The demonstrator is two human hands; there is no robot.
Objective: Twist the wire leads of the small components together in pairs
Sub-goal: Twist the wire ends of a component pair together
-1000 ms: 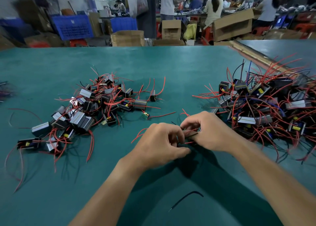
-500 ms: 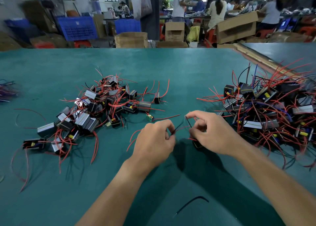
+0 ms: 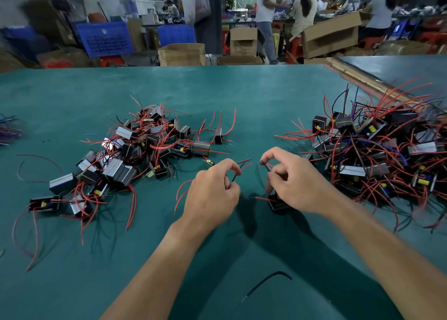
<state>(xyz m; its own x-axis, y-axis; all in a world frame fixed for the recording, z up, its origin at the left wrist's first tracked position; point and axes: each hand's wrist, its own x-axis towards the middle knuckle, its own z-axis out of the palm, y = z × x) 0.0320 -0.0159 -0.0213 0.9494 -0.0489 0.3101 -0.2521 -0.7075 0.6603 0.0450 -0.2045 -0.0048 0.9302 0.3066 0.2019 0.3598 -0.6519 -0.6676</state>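
Left hand (image 3: 212, 191): fingers curled, with thumb and forefinger pinching a thin black lead (image 3: 234, 178).
Right hand (image 3: 294, 184): thumb and forefinger pinch a second lead (image 3: 266, 167), and the other fingers curl over the component.
Component (image 3: 278, 205): a small black block on the green desk (image 3: 242, 94), near centre, partly under the right hand.
Left pile (image 3: 135, 155): components with red wires, far left of the hands.
Right pile (image 3: 377, 150): a larger tangle on the right.
Loose wire (image 3: 268, 282): black and bent, lying alone on the near side.
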